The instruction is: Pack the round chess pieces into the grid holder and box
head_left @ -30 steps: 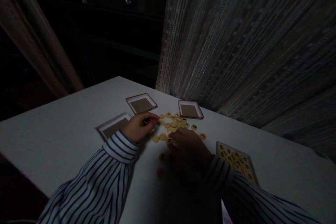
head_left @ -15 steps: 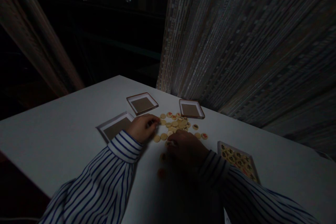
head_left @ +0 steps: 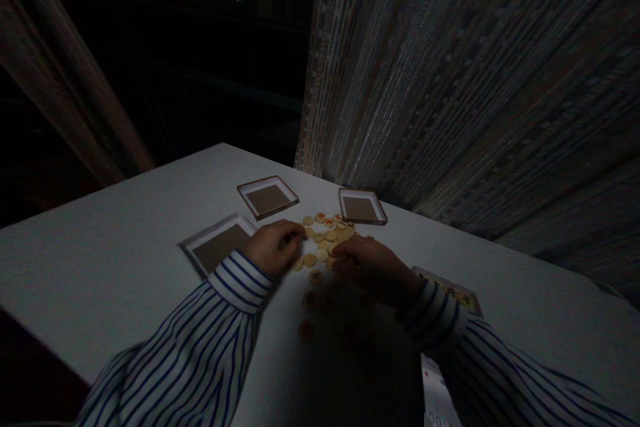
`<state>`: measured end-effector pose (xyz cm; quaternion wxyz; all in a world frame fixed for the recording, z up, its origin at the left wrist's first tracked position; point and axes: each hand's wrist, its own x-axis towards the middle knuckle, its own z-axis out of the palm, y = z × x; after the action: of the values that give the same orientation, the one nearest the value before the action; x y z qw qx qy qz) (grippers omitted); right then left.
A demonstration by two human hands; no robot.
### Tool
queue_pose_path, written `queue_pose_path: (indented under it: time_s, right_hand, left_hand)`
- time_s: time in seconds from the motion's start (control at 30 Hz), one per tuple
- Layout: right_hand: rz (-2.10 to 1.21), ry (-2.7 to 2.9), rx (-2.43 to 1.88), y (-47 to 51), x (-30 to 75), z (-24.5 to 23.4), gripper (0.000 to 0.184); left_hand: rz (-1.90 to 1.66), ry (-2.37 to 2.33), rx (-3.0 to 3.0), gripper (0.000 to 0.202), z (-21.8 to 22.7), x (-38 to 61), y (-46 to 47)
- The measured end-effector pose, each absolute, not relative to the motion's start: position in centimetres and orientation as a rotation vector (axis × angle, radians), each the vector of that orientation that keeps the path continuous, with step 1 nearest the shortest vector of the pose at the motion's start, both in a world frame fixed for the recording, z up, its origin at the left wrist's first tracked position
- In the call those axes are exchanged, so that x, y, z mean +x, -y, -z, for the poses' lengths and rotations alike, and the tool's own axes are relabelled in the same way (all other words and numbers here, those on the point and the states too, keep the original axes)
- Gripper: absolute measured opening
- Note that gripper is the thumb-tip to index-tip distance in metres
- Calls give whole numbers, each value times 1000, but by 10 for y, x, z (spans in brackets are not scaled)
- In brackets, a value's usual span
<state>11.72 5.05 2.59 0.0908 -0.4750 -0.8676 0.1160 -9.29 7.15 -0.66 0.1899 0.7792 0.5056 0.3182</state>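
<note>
Head view, dim: a white table [head_left: 145, 227] bears a grey-rimmed tray [head_left: 220, 248] just left of the left hand [head_left: 273, 245], whose fingers curl at the left edge of a loose heap [head_left: 331, 236]; whether they grip anything cannot be told. The right hand [head_left: 373, 263] bends over the heap's near right side, fingertips narrow, their contents likewise unclear. Smallest are the round pieces [head_left: 321, 255] between and beyond both hands. They look light, hard and smooth, likely to slide; pinching opposite rims should hold best.
</note>
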Motion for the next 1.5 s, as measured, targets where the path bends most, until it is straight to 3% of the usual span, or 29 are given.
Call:
queue_pose_path:
  time_s: [0.23, 1.1, 1.5]
  right_hand:
    - [-318, 2374, -1579, -54, 150, -46, 20]
    - [-94, 2636, -1779, -69, 125, -23, 27]
    - [-169, 2523, -1801, -69, 129, -24, 26]
  left_hand:
    - [-949, -1416, 2264, 26, 12, -88, -72]
    - [-931, -1390, 2286, 24, 11, -84, -71]
    - [-953, -1374, 2338, 22, 11, -84, -70]
